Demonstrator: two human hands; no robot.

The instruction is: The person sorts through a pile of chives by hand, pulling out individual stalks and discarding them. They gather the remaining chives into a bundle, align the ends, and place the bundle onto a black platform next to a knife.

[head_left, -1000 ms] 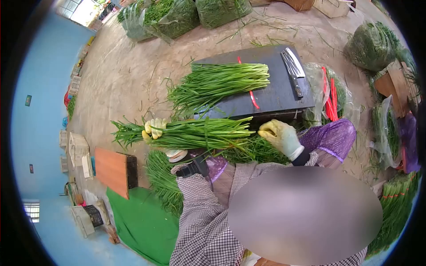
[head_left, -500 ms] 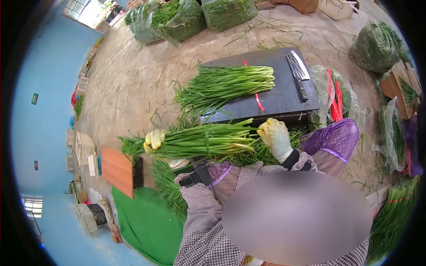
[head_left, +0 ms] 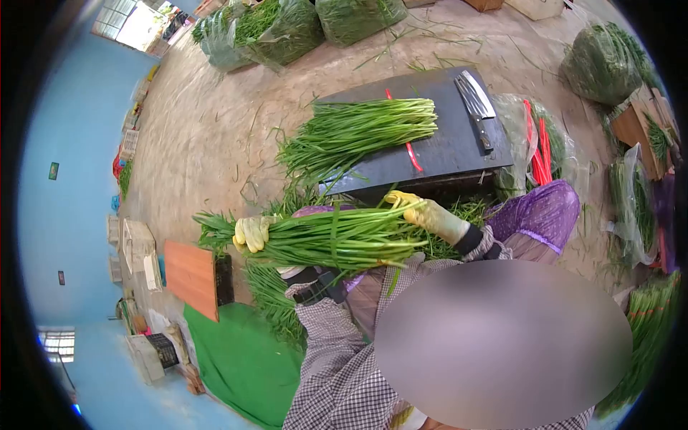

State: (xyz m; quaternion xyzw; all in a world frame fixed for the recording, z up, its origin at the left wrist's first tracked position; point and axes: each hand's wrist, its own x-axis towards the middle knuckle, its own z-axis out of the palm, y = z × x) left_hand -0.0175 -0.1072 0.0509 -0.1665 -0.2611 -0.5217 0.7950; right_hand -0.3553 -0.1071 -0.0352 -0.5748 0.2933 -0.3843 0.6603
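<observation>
A long bunch of garlic chives (head_left: 337, 235) lies across above my lap, its leafy tips to the left and pale stem ends to the right. My gloved left hand (head_left: 252, 233) is wrapped round it near the leafy end. Over the upper edge of the stem ends, my gloved right hand (head_left: 419, 211) has its fingers bent in a pinch on some chives. Another pile of garlic chives (head_left: 365, 132) rests on the dark board (head_left: 451, 154) ahead, across a red tie strip (head_left: 414, 158). A knife (head_left: 479, 115) with a dark handle lies at the board's right.
Red strips (head_left: 541, 150) lie on a plastic bag right of the board. Loose chives (head_left: 276, 304) lie beside my left arm, near a green cloth (head_left: 236, 358) and a reddish-brown panel (head_left: 190, 278). Large bagged greens (head_left: 287, 36) stand at the back; tied bunches (head_left: 648, 322) are at right.
My right hand has moved left from beside the stem ends onto the bunch's upper edge. My left hand keeps its hold. The view has shifted slightly.
</observation>
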